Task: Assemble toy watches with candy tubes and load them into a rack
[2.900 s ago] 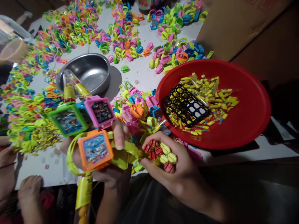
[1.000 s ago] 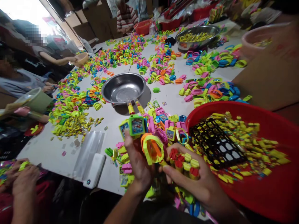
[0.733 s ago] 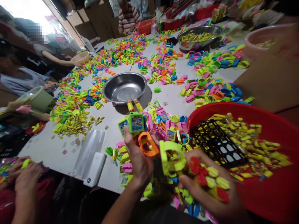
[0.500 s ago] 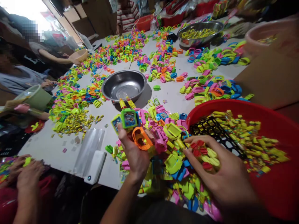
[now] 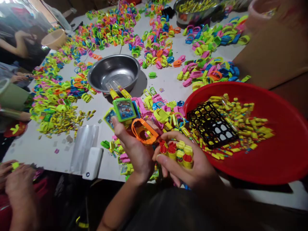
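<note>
My left hand (image 5: 137,155) is closed around several plastic toy watches. Among them are a green-framed one (image 5: 125,109) with a picture on its face and an orange one (image 5: 151,140) with a looped band. Two clear-ended yellow tubes (image 5: 114,94) stick out beyond the green watch. Close beside it, my right hand (image 5: 192,173) curls around several short yellow tubes (image 5: 172,154), some with red ends and some with yellow. Its fingertips are near the orange watch; whether they touch it is unclear. Loose toy watches (image 5: 161,115) are heaped behind both hands.
On the right a red basin (image 5: 288,138) holds many yellow tubes and a black grid tray (image 5: 209,128). A steel bowl (image 5: 110,69) stands ahead. A clear plastic sleeve (image 5: 83,147) and white power bank (image 5: 92,163) lie left. Another person's hands (image 5: 20,179) work at lower left.
My right hand has moved left with its tubes, away from the basin and up to my left hand. The view has shifted, showing more of the basin.
</note>
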{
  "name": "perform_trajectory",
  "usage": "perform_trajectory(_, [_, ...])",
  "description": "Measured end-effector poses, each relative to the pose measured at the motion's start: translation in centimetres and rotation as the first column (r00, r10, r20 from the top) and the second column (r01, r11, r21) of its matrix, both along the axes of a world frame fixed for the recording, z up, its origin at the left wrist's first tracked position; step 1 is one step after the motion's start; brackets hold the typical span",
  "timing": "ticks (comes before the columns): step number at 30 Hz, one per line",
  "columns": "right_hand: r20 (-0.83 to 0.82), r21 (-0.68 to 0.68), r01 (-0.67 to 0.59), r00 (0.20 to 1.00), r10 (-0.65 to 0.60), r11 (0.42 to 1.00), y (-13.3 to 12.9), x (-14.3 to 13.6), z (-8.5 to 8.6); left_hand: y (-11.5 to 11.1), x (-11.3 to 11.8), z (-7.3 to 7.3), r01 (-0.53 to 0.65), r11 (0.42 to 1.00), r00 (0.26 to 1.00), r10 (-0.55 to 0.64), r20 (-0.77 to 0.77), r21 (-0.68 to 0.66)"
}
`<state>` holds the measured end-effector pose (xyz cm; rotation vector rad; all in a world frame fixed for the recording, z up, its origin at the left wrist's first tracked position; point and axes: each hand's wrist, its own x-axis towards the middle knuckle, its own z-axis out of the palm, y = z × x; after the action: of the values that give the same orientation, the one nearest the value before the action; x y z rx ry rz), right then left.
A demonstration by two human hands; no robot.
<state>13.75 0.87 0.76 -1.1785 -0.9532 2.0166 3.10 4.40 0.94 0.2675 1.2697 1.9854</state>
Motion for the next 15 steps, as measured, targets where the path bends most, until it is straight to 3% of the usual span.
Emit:
perform_trajectory(6, [0.013, -0.053, 0.131, 0.991, -0.131, 0.99, -0.1, 0.2, 0.7, -0.6, 0.3, -0.6, 0.098, 0.994, 0.994, -0.096, -0.042, 0.053])
perform_trajectory(9, [0.011, -0.011, 0.215, 0.977, -0.215, 0.977, 0.0, 0.7, 0.6, -1.2, 0.1, -1.1, 0.12, 0.993, 0.989, -0.121, -0.084, -0.012])
perform_trajectory(13, [0.012, 0.002, 0.286, 0.958, -0.286, 0.958, 1.3, 2.7, 0.6, -2.7, -1.1, -2.4, 0.333, 0.939, 0.94, -0.337, -0.043, -0.09])
perform_trajectory(15, [0.019, 0.034, 0.313, 0.949, -0.313, 0.949, 2.2, 3.6, 1.2, -3.3, -1.8, -2.9, 0.354, 0.929, 0.932, -0.36, -0.044, -0.105])
